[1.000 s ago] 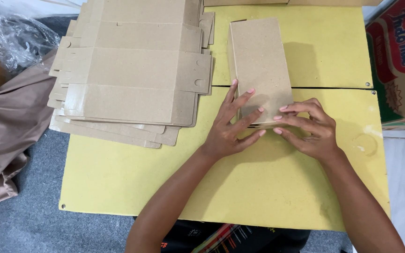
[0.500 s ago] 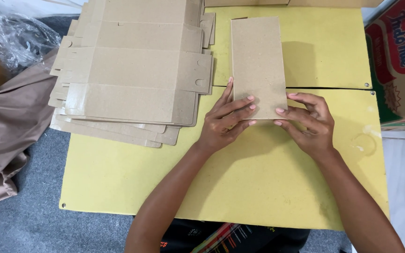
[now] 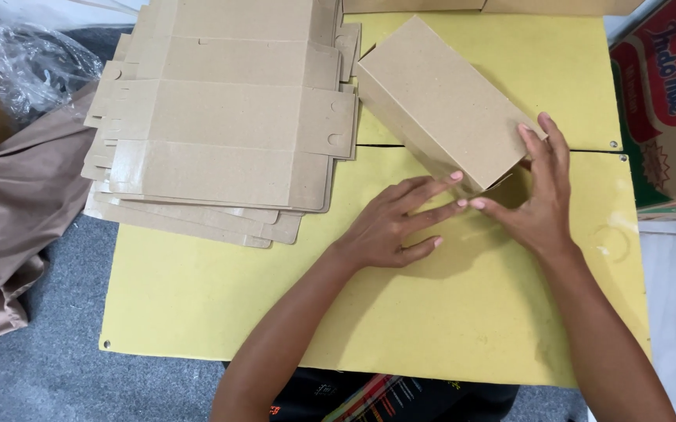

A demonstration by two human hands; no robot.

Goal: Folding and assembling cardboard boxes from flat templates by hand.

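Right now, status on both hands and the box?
Left hand and right hand at near end of brown cardboard box, formed, angled on yellow table. Flat carton stack clear, left.

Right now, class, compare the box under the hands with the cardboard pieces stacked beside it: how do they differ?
The box is opened into a solid shape; the stacked pieces lie flat. The box is single and lies at an angle; the pieces are many, fanned in a pile. Both hands, left hand and right hand, touch the box; none touches the pile. Both are plain brown cardboard on the yellow table.

plain brown carton (image 3: 443,101) centre, red printed box (image 3: 670,101) right edge
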